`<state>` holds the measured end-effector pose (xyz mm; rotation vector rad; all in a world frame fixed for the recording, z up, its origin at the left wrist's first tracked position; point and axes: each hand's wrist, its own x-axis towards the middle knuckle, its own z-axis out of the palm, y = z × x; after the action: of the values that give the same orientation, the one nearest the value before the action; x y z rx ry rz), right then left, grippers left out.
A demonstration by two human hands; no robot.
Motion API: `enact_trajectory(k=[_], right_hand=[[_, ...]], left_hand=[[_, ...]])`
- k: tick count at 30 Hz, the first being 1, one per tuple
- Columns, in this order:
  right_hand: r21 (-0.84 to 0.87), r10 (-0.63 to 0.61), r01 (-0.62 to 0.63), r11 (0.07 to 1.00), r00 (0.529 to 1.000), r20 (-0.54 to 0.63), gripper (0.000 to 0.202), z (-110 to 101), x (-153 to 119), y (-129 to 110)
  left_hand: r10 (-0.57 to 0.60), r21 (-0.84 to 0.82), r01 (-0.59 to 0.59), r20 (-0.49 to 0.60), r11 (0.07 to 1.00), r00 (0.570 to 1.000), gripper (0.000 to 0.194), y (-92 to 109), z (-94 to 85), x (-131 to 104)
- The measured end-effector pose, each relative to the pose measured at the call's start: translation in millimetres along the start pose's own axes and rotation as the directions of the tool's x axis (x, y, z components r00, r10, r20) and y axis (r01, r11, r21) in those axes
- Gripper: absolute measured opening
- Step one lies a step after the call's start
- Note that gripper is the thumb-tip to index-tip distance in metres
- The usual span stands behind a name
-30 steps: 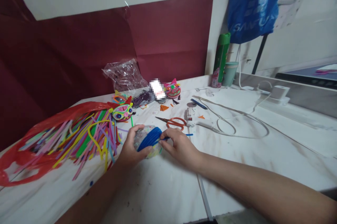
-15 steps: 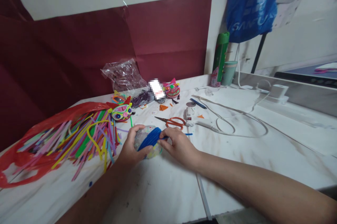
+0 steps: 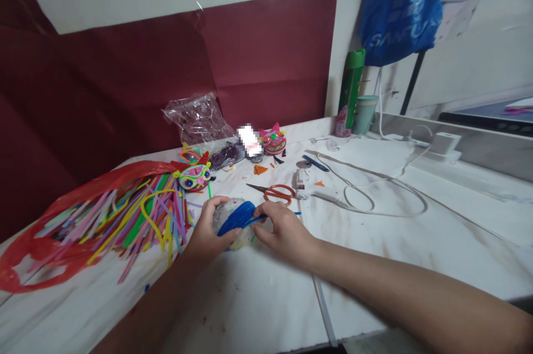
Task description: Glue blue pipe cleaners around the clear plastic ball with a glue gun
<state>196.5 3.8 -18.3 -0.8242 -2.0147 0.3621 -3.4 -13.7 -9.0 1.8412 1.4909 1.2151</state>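
Observation:
A clear, round ball with specks of colour stands near the middle of the table, partly covered by rows of blue pipe cleaner. My left hand is wrapped round its left side, thumb along the front. With thumb and fingers closed, my right hand pinches a blue pipe cleaner at the ball's right edge; its loose end sticks out to the right past my knuckles. Just behind my right hand lie orange-handled scissors. A white glue gun lies to their right.
At left, a red plastic bag spills many coloured pipe cleaners. Decorated animal-face balls sit behind. A blue cutter, a looping white cable, a green spray can and a cup occupy the right and back.
My right fingers have shifted slightly, and the pipe cleaner's loose end has drawn in a little to the left. The ball stays in my left hand. The view has moved slightly.

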Motion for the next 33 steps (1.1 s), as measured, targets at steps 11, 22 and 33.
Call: enact_trajectory(k=[11,22,33], right_hand=[[-0.032,0.004,-0.003,0.999,1.000,0.014,0.013,-2,2,1],[-0.045,-0.024,0.025,0.999,0.999,0.028,0.012,0,2,-1],[-0.257,-0.239,0.236,0.937,0.971,0.020,0.007,-7,-4,-4]], left_hand=[[0.063,-0.068,-0.065,-0.040,0.996,0.997,0.064,-10,3.8,1],[0.064,-0.018,-0.065,-0.049,0.998,0.997,0.063,-6,6.3,-1],[0.097,-0.076,-0.105,-0.102,0.992,0.990,0.066,-19,2.3,2]])
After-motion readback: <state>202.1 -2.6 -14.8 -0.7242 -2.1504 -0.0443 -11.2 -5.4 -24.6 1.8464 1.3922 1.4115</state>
